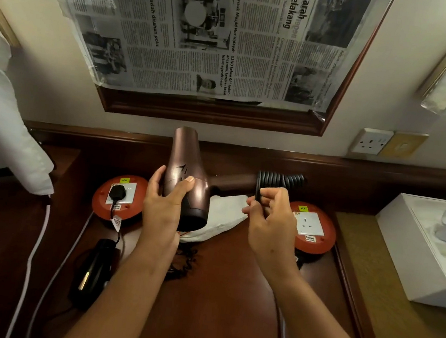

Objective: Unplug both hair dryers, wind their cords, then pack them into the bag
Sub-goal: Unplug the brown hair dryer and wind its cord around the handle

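At the worktop (228,296), I hold the bronze dryer (185,169) in my left hand (165,204), fingers curled round its barrel, nozzle pointing up toward the wall. My right hand (269,219) pinches the black coiled cord (279,182) just right of the dryer's body, where turns already sit stacked round the handle. More cord (185,262) trails below the dryer onto the worktop; its plug I cannot make out.

Under the dryer lies a white bag (224,214). Left of the dryer, a red socket reel (121,198) has a black plug (116,193) in it, its lead running down to the second dryer (94,271), black, lying flat below that reel. Right of the dryer, another reel (311,227) shows a free socket.

By my reckoning the step in hand is winding this cord, and the job is less than half done: the black dryer is still plugged in. To wind well, I should keep the barrel steady in the left hand, lay each turn snug beside the last without crossing, keep light tension so the coils neither spring off nor stretch, and tuck the plug end under the final turn before the dryer goes into the bag.
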Demonstrator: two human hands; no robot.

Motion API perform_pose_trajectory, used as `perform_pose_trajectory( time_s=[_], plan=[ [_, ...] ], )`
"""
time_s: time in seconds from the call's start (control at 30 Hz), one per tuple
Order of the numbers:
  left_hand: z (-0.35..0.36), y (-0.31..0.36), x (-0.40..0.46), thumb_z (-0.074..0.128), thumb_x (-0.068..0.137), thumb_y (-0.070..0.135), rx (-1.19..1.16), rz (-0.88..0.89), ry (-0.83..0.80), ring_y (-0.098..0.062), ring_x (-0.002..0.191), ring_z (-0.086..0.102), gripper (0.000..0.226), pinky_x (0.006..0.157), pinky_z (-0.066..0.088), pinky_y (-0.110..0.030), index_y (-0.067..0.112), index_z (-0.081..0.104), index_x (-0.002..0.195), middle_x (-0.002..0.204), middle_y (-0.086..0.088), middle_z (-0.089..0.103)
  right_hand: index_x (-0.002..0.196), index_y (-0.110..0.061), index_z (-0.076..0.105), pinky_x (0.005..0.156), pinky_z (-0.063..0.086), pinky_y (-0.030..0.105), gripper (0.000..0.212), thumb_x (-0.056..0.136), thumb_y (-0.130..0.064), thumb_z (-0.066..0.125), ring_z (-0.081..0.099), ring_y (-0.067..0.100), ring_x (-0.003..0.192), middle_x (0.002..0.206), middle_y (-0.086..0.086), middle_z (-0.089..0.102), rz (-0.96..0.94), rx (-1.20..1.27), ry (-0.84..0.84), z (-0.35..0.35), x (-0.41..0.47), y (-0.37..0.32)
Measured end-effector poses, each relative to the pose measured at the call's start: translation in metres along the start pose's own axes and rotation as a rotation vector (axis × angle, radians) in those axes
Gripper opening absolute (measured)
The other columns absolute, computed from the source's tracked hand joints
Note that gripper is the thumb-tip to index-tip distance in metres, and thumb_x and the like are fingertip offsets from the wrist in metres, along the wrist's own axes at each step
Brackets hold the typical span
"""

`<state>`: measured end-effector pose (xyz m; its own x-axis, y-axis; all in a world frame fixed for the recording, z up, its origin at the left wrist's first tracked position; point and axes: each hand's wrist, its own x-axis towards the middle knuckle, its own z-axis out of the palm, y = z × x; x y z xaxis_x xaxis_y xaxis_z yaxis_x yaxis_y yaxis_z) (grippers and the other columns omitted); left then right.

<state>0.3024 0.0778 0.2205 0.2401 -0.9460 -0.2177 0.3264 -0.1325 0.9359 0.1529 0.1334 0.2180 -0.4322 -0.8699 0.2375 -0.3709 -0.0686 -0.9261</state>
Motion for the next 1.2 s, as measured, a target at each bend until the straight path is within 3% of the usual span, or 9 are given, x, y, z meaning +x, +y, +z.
perform_pose_trajectory(
  time_s=[0.13, 0.3, 0.4, 0.53, 0.7, 0.83, 0.97, 1.07, 1.2],
  plan=[
    [-0.002, 0.002, 0.000, 0.075, 0.079, 0.016, 0.007, -0.041, -0.021, -0.023, 0.095, 0.068, 0.067, 0.077, 0.058, -0.038, 0.027, 0.045, 0.138, 0.109, 0.004, 0.062, 0.096, -0.024, 0.056, 0.072, 0.052, 0.017, 0.011, 0.091, -0.017, 0.062, 0.066, 0.004, 0.085, 0.088, -0.008, 0.066, 0.090, 0.061, 0.082, 0.004, -0.002, 0.010],
    [-0.006, 0.007, 0.004, 0.074, 0.079, 0.018, -0.038, -0.110, -0.067, -0.023, 0.087, 0.070, 0.064, 0.059, 0.056, -0.031, 0.030, 0.047, 0.136, 0.113, -0.002, 0.064, 0.094, -0.019, 0.066, 0.067, 0.048, 0.022, 0.022, 0.089, -0.040, 0.060, 0.064, -0.002, 0.069, 0.070, -0.013, 0.069, 0.223, 0.091, -0.105, -0.003, -0.001, 0.019],
    [-0.010, 0.013, 0.009, 0.074, 0.079, 0.018, -0.003, -0.105, -0.100, -0.022, 0.084, 0.069, 0.063, 0.052, 0.055, -0.029, 0.031, 0.049, 0.135, 0.112, -0.002, 0.063, 0.102, -0.009, 0.067, 0.055, 0.037, 0.011, 0.019, 0.092, -0.023, 0.060, 0.054, -0.009, 0.048, 0.052, -0.019, 0.060, 0.238, 0.097, -0.338, -0.014, 0.012, 0.023],
    [-0.019, 0.021, 0.019, 0.072, 0.081, 0.020, 0.053, -0.108, -0.186, -0.023, 0.088, 0.069, 0.056, 0.060, 0.055, -0.031, 0.031, 0.050, 0.132, 0.114, -0.003, 0.063, 0.100, -0.005, 0.065, 0.067, 0.050, 0.011, 0.014, 0.089, 0.001, 0.060, 0.062, 0.000, 0.077, 0.082, -0.010, 0.068, 0.212, 0.065, -0.547, -0.029, 0.030, 0.025],
    [-0.028, 0.024, 0.028, 0.068, 0.085, 0.019, 0.214, -0.074, -0.320, -0.016, 0.084, 0.070, 0.052, 0.056, 0.055, -0.024, 0.032, 0.050, 0.132, 0.113, 0.003, 0.062, 0.072, -0.019, 0.056, 0.050, 0.039, 0.007, 0.022, 0.085, -0.006, 0.068, 0.053, -0.009, 0.051, 0.061, -0.009, 0.057, 0.152, -0.313, -0.771, -0.054, 0.060, 0.019],
    [-0.030, 0.020, 0.033, 0.072, 0.079, 0.021, 0.255, -0.084, -0.416, -0.017, 0.088, 0.070, 0.060, 0.061, 0.055, -0.023, 0.032, 0.051, 0.134, 0.121, -0.001, 0.062, 0.082, -0.011, 0.063, 0.068, 0.052, 0.026, 0.014, 0.093, -0.011, 0.054, 0.060, 0.011, 0.073, 0.082, 0.002, 0.063, -0.074, -0.761, -0.908, -0.056, 0.081, 0.024],
    [-0.034, 0.009, 0.036, 0.085, 0.057, 0.033, 0.245, -0.125, -0.508, -0.022, 0.096, 0.070, 0.076, 0.071, 0.056, -0.030, 0.040, 0.055, 0.127, 0.123, -0.001, 0.061, 0.112, -0.030, 0.066, 0.078, 0.035, 0.032, 0.024, 0.092, -0.027, 0.054, 0.041, 0.017, 0.096, 0.101, -0.002, 0.047, -0.309, -1.071, -0.910, -0.051, 0.091, 0.029],
    [-0.037, -0.001, 0.039, 0.082, 0.053, 0.042, 0.263, -0.103, -0.525, -0.020, 0.098, 0.070, 0.079, 0.074, 0.056, -0.032, 0.043, 0.054, 0.127, 0.125, 0.001, 0.059, 0.113, -0.037, 0.065, 0.069, 0.046, 0.031, 0.024, 0.092, -0.032, 0.052, 0.054, 0.016, 0.086, 0.092, -0.004, 0.059, -0.219, -1.035, -0.895, -0.052, 0.086, 0.031],
    [-0.039, -0.017, 0.034, 0.081, 0.055, 0.040, 0.244, -0.091, -0.547, -0.017, 0.102, 0.068, 0.084, 0.075, 0.055, -0.029, 0.038, 0.051, 0.133, 0.125, 0.002, 0.061, 0.111, -0.032, 0.066, 0.082, 0.053, 0.036, 0.024, 0.090, -0.024, 0.056, 0.061, 0.019, 0.090, 0.099, -0.003, 0.067, -0.060, -0.962, -0.911, -0.051, 0.078, 0.044]
  ],
)
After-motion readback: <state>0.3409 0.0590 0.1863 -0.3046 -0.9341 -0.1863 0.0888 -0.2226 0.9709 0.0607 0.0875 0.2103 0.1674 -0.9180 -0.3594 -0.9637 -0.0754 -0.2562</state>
